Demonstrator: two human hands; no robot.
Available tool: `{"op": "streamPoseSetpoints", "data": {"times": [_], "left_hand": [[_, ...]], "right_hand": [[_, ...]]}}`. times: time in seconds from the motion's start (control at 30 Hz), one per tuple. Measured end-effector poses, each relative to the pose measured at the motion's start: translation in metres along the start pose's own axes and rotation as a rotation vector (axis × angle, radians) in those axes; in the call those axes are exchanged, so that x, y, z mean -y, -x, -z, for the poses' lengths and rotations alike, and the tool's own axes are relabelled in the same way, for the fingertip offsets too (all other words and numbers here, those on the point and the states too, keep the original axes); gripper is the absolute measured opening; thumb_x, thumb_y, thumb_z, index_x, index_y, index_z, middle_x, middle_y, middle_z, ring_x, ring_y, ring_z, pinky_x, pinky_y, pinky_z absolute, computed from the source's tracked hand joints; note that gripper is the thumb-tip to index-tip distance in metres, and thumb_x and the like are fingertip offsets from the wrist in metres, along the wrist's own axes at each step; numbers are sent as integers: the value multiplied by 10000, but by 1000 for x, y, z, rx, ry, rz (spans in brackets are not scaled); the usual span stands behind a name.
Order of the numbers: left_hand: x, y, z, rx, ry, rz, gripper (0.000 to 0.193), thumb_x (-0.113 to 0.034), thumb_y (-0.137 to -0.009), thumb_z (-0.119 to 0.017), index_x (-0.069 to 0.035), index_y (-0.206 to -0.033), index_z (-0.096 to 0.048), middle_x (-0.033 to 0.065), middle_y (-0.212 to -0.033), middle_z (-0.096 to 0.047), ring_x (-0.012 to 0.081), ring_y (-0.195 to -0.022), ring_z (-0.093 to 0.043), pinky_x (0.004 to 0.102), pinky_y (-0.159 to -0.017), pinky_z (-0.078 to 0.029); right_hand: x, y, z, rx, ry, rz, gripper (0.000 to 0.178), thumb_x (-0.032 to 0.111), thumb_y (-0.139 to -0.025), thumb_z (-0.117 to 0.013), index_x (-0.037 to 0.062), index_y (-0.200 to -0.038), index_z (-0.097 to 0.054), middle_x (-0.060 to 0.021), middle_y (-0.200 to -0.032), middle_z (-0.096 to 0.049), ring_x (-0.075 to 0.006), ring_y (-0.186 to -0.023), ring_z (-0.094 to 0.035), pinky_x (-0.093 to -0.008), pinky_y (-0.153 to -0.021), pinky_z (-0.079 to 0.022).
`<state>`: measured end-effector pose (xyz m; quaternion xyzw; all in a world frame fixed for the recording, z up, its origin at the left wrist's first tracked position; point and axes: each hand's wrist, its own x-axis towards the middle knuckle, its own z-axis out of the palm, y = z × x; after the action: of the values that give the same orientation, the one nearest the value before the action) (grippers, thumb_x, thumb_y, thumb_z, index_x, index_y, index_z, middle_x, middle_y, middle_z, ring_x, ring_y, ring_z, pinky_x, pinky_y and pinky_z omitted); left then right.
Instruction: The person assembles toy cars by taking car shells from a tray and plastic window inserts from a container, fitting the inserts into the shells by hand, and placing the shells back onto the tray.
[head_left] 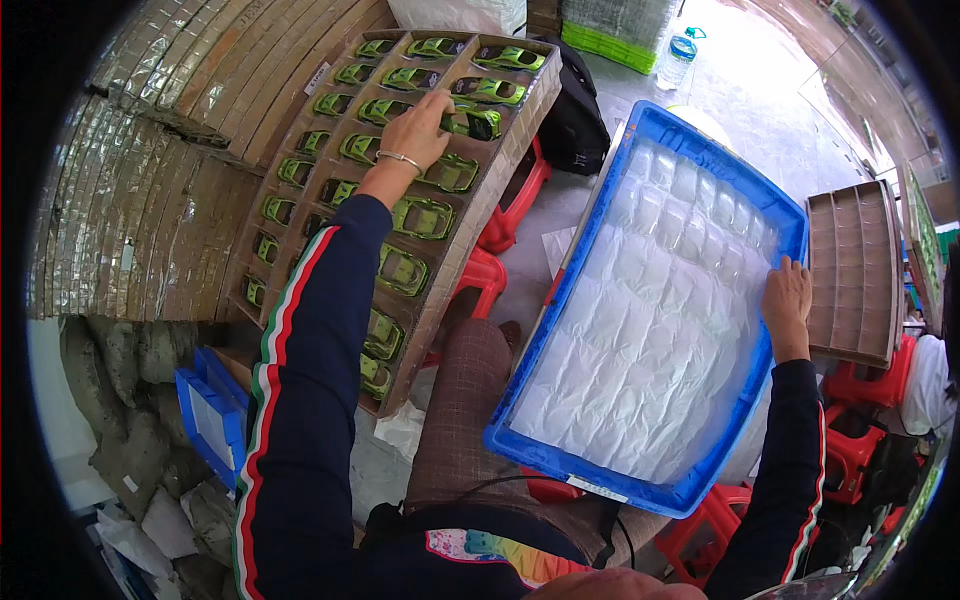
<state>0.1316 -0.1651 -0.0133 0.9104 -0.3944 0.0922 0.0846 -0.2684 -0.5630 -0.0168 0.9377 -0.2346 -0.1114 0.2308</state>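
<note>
Leftmost, you have stacks of brown cardboard trays (130, 230), too tightly packed to count, and one small blue crate (240, 420) below them. Next comes one divided cardboard tray (512, 145) in three lengthwise columns, and that is where the green car shells (422, 217) lie. Count eight in the left column and eight in the right; at least five show in the middle one, your sleeve hiding the rest.

Your left hand (413, 135) is over the upper part of this tray, fingertips at a shell in the right column; you can't tell from this view whether they are pinched on it or apart.

Judging by their look, the shells should be light and fairly stiff, with a glossy skin that may slip and thin window pillars that could snap or scuff. Best take one by its two long lower sides, keeping pressure off the roof.

Further right sits one blue tray (545, 452), probably rigid, best held at its rim. It contains a white, crinkled, soft-looking liner (620, 350) and clear moulded shapes (690, 185), too blurred to count. Your right hand (790, 300) lies over the right rim; how firmly it grips can't be told. Beyond stands one brown compartment tray (855, 275).
</note>
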Motion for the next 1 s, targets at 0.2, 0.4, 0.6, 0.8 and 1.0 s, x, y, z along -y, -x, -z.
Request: {"op": "streamPoseSetpoints", "data": {"times": [0.2, 0.4, 0.6, 0.8, 1.0], "left_hand": [[5, 23, -12, -247, 727, 115, 360, 44, -774, -609, -50, -1080, -444, 89, -1213, -562, 241, -954, -662, 312, -782, -536], [-45, 62, 23, -446, 1875, 148, 383, -118, -879, -520, -2, -1217, -383, 131, -1366, -473, 368, -1043, -626, 404, -891, -533], [-106, 95, 62, -416, 2193, 92, 570, -535, -956, -390, -51, -1236, -499, 145, -1412, -446, 457, -1077, -585, 494, -847, -559], [-170, 129, 90, 73, 2519, -109, 646, -616, -911, -414, -18, -1052, -611, 193, -1431, -406, 520, -1099, -542, 500, -841, -564], [-226, 169, 81, 439, 2479, -161, 529, -544, -940, -431, -80, -1119, -613, 167, -1453, -386, 403, -1134, -568, 408, -821, -581]], "right_hand": [[-5, 7, 12, -189, -262, -183, 209, 204, -863, -620, 5, -900, -673, -111, -1016, -593, -285, -939, -602, -400, -813, -454], [8, 41, 29, -473, -965, -406, 332, 239, -796, -750, -16, -965, -621, -119, -1037, -587, -252, -816, -662, -353, -718, -512], [41, 82, 35, -487, -1564, -533, 352, 54, -766, -744, -30, -1079, -605, -102, -1061, -623, -152, -820, -620, -256, -740, -488], [80, 137, 96, -264, -2325, -402, 362, -51, -806, -620, -59, -1166, -589, -128, -1044, -654, -172, -930, -640, -253, -863, -479], [123, 194, 149, -108, -2534, -186, 312, -35, -847, -560, -40, -1156, -599, -132, -1014, -667, -178, -914, -653, -300, -839, -518]]}}
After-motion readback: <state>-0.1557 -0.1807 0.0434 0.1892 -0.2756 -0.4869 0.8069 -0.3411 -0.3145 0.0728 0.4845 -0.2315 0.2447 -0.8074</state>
